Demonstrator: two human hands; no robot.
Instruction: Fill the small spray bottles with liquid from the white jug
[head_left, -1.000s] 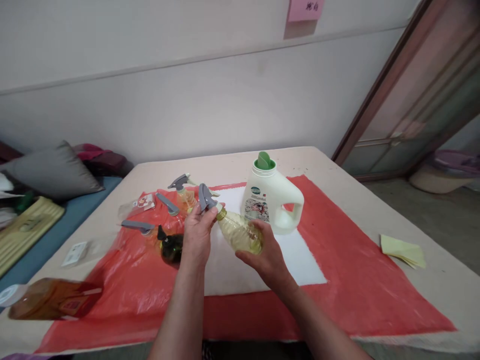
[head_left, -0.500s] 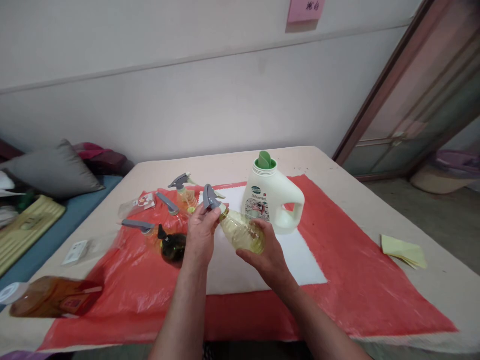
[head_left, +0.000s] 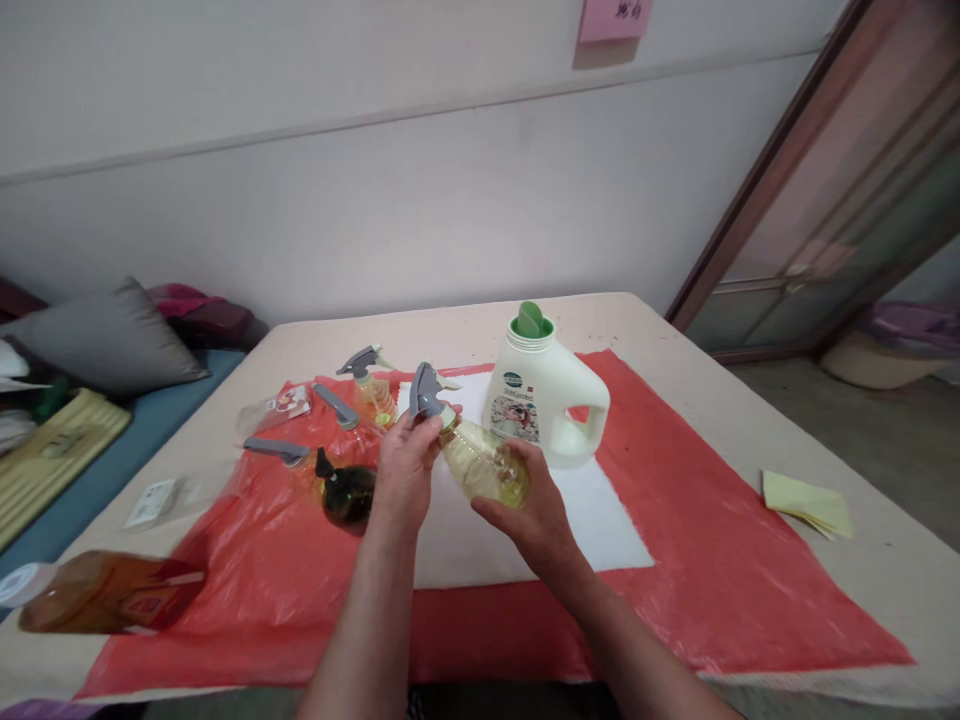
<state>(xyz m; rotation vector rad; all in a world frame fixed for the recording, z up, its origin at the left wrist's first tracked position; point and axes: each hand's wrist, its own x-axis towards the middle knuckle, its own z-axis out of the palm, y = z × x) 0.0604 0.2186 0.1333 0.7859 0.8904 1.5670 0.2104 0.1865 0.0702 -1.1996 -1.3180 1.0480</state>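
Tilted between both hands is a clear yellowish spray bottle (head_left: 476, 455) with a grey trigger head. My left hand (head_left: 406, 455) is closed around the collar just below the trigger head (head_left: 427, 388). Around the lower body of the bottle, my right hand (head_left: 536, 495) is wrapped with thumb below and fingers above. Behind the bottle, a large white detergent jug (head_left: 559, 395) stands upright, uncapped, with a green spout in its mouth. Under the hands lies a white cloth (head_left: 465, 555) on a red plastic sheet (head_left: 712, 600).
Left of my hands are a dark pump bottle (head_left: 349, 497), another spray bottle (head_left: 373, 398) and further grey-topped sprayers (head_left: 276, 450). A large amber bottle (head_left: 101, 592) lies at the near left. Yellow papers (head_left: 804, 500) lie at the right edge of the table.
The grey trigger head has turned slightly and sits a little higher and further right in my left hand. My right hand keeps its hold on the bottle.
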